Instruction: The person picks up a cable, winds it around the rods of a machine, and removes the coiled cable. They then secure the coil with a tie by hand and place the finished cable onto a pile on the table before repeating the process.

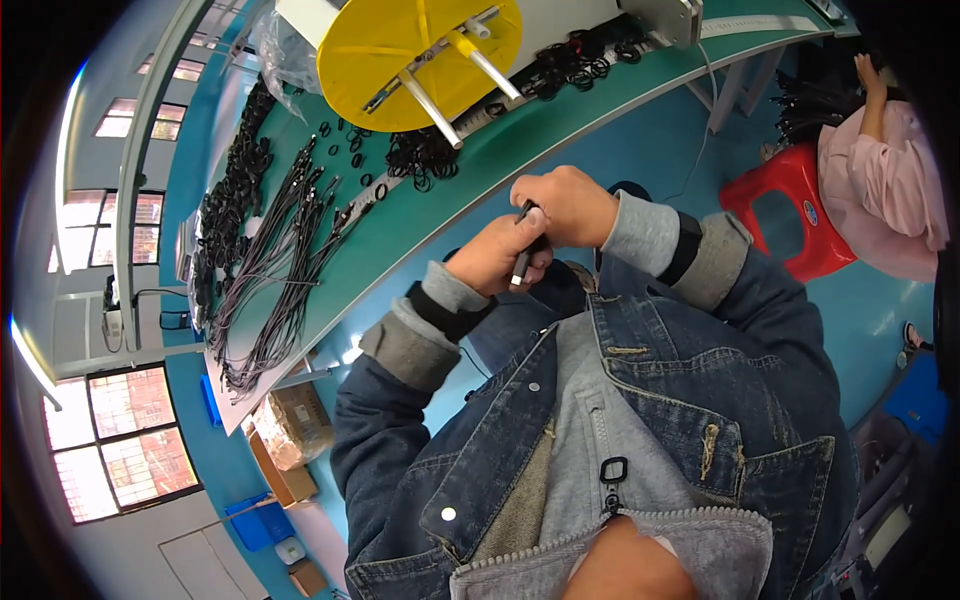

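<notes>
My two hands meet in front of my chest, beyond the bench's near edge. A short black cable end (pixel 522 262) with a pale metal tip points down toward me from between them. My left hand (pixel 497 250) is closed around it, thumb pressed along the upper part. Pressed against the left, my right hand (pixel 567 205) has its fingers curled in; they seem to pinch the cable's upper end, though the palm hides most of it. On the green bench (pixel 345 265) to the left lie long grey cables (pixel 285 270) with black ends, in a loose bundle.
A yellow disc (pixel 400 45) with metal rods stands over the bench. Black ties or small loops (pixel 425 160) lie below it, with a dark heap (pixel 235 190) farther left. At right, a person in pink (pixel 880 190) is beside a red stool (pixel 785 200). A cardboard box (pixel 275 465) sits under the bench.
</notes>
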A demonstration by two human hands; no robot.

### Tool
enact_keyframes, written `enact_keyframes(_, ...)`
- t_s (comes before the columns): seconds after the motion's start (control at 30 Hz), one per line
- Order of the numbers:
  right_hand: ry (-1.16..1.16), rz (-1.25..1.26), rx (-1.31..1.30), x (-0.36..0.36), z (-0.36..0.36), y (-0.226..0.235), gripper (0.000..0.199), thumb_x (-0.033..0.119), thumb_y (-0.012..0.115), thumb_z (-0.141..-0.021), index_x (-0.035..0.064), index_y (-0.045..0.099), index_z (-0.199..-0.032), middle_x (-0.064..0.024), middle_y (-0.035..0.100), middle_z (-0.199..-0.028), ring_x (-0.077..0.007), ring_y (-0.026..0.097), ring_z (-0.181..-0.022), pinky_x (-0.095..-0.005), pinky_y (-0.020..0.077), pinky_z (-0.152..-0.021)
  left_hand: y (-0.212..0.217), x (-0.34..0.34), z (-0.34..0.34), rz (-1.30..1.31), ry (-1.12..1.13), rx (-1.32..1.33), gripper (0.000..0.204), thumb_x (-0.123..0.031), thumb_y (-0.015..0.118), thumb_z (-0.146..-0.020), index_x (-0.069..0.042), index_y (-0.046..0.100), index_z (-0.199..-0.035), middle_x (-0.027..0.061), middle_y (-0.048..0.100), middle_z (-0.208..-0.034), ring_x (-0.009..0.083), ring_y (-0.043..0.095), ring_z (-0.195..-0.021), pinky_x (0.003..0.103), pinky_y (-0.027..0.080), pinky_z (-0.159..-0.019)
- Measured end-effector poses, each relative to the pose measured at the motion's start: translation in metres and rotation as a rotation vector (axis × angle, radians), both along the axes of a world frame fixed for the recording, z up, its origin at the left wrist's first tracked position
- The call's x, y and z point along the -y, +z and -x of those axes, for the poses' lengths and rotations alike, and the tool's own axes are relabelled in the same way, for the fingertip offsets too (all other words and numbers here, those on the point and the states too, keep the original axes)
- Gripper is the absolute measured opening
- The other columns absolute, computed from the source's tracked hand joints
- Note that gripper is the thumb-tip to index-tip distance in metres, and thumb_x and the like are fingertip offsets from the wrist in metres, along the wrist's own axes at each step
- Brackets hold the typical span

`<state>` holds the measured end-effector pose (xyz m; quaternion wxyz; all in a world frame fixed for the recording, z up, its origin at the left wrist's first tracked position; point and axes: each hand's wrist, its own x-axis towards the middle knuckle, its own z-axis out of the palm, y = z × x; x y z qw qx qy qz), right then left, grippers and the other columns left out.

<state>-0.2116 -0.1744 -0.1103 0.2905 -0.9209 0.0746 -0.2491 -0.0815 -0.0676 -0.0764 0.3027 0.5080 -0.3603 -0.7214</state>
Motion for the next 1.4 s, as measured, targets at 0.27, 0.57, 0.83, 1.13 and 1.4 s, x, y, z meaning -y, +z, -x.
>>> enact_keyframes(0.27, -0.049, -0.635, -0.047, -0.008, -0.004, -0.018, 0.021, 0.015, 0.059, -0.069, -0.0012, 0.059, -0.083, -0.0192, 0.061, -0.069, -0.0344, 0.061, -0.065, -0.0393, 0.0490, -0.059, -0.002, 0.006, 0.002, -0.082, 0.097, 0.153, 0.059, -0.056, 0.043, -0.086, 0.001, 0.054, -0.079, 0.0065, 0.055, -0.060, 0.0124, 0.049, -0.044, 0.024, 0.041, -0.040)
enact_keyframes(0.57, -0.101, -0.312, -0.247, -0.017, 0.002, -0.018, 0.021, 0.015, 0.059, -0.066, -0.0019, 0.061, -0.078, -0.0198, 0.062, -0.072, -0.0333, 0.062, -0.066, -0.0386, 0.0495, -0.061, -0.018, -0.006, -0.003, 0.030, -0.168, 0.366, 0.054, -0.050, 0.046, -0.087, 0.003, 0.056, -0.086, 0.0075, 0.059, -0.066, 0.0108, 0.053, -0.051, 0.022, 0.041, -0.041)
enact_keyframes(0.83, -0.174, -0.586, -0.040, -0.031, -0.006, -0.040, 0.023, 0.017, 0.060, -0.065, -0.0015, 0.062, -0.078, -0.0205, 0.061, -0.071, -0.0370, 0.061, -0.068, -0.0405, 0.0485, -0.063, -0.018, -0.003, -0.018, -0.161, -0.183, 0.086, 0.040, -0.035, 0.051, -0.088, 0.004, 0.055, -0.093, 0.0116, 0.062, -0.079, 0.0118, 0.056, -0.060, 0.024, 0.048, -0.045)
enact_keyframes(1.13, -0.222, -0.505, -0.110, -0.037, -0.009, -0.050, 0.017, 0.012, 0.056, -0.065, -0.0006, 0.062, -0.075, -0.0226, 0.060, -0.071, -0.0394, 0.059, -0.069, -0.0434, 0.0474, -0.064, -0.021, -0.012, -0.014, -0.217, -0.190, -0.031, 0.030, -0.016, 0.051, -0.085, 0.005, 0.050, -0.107, 0.0106, 0.061, -0.095, 0.0123, 0.056, -0.071, 0.025, 0.052, -0.052)
enact_keyframes(1.4, -0.258, -0.383, -0.213, -0.042, -0.008, -0.047, 0.014, 0.011, 0.053, -0.067, -0.0016, 0.056, -0.073, -0.0234, 0.059, -0.066, -0.0396, 0.059, -0.065, -0.0454, 0.0469, -0.061, -0.031, -0.012, -0.019, -0.184, -0.180, 0.089, 0.029, -0.005, 0.047, -0.077, 0.004, 0.053, -0.104, 0.0116, 0.062, -0.090, 0.0134, 0.057, -0.068, 0.024, 0.051, -0.051)
